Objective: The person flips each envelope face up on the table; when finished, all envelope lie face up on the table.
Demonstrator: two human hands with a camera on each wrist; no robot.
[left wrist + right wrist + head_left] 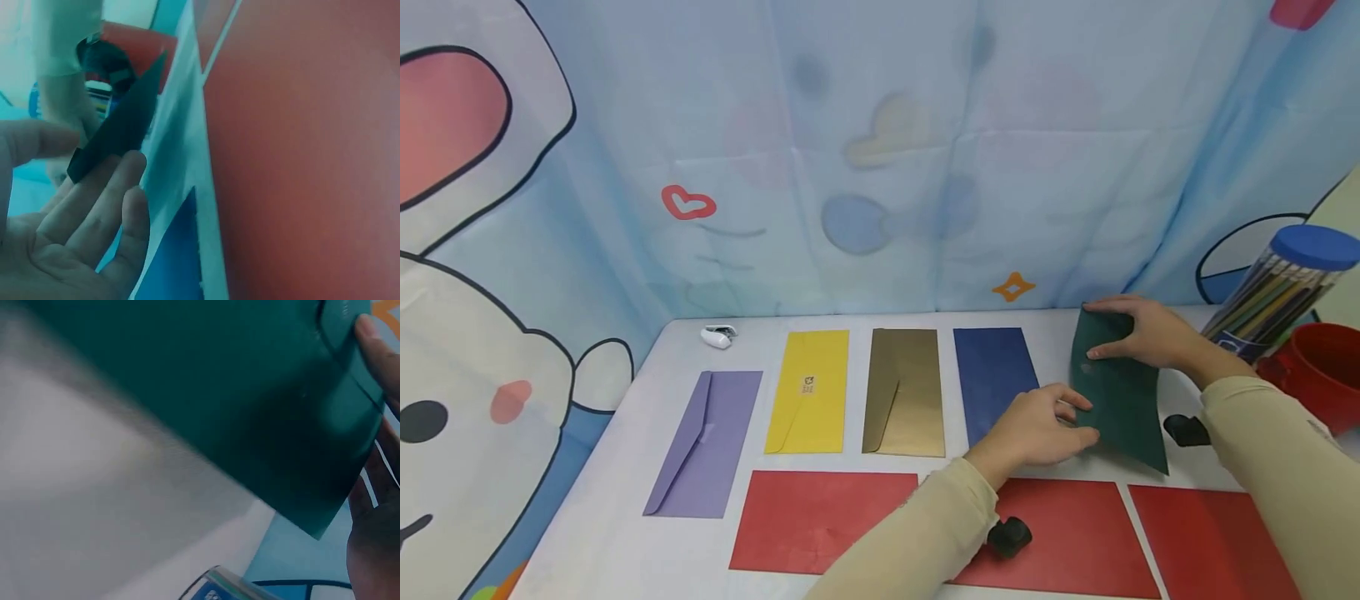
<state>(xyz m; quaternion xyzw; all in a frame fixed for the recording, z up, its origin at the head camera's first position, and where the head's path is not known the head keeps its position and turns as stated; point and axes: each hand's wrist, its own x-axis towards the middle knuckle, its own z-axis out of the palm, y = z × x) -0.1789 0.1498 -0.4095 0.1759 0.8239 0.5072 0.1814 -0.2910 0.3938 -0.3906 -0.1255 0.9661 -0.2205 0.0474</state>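
Note:
A dark green envelope (1120, 408) stands tilted and slightly bowed at the right of the table. My right hand (1153, 333) grips its upper part, thumb on the near face and fingers at the top edge. At its left edge, my left hand (1037, 429) holds the paper between thumb and fingers; in the left wrist view the envelope (128, 119) rises from between them. The right wrist view shows the green flap side (250, 406) close up, with a flap line near the thumb. Just left of it lies a dark blue envelope (996, 371).
Gold (917, 392), yellow (808, 375) and purple (722, 450) envelopes lie in the same row. Red envelopes (827, 517) line the front. At right stand a pencil jar with a blue lid (1285, 287) and a red mug (1318, 375). A small white gadget (718, 336) lies back left.

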